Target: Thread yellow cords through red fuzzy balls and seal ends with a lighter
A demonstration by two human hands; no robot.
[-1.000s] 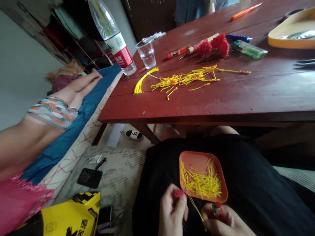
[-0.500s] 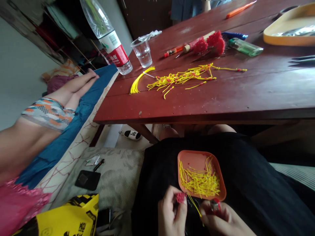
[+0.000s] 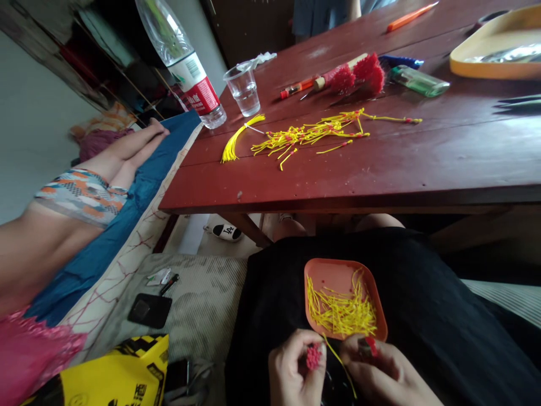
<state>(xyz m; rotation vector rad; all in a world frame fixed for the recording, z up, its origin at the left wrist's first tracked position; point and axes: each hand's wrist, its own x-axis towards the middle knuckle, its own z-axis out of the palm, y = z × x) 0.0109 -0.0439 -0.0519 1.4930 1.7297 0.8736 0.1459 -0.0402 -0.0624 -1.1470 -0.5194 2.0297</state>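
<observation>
My left hand [image 3: 293,369] is closed in a pinch on a small red tufted bundle [image 3: 313,356] at the bottom of the view, over my black-clothed lap. My right hand [image 3: 386,375] is closed beside it on a small red-tipped object [image 3: 368,345], with a thin yellow strand [image 3: 338,356] running between the two hands. Just beyond my fingers an orange square tray [image 3: 333,274] rests on my lap and holds several short yellow strands [image 3: 344,310].
A dark red wooden table [image 3: 422,163] stands ahead with loose yellow strands [image 3: 313,135], red tufts [image 3: 359,73], a green lighter [image 3: 418,80], a clear cup [image 3: 243,87], a water bottle [image 3: 186,62] and a yellow tray [image 3: 494,53]. Another person lies at left on a blue mat [image 3: 139,192]. A yellow bag [image 3: 114,378] sits bottom left.
My two hands have drawn closer together, and the red bundle has dropped slightly lower between them. The view has shifted a little.
</observation>
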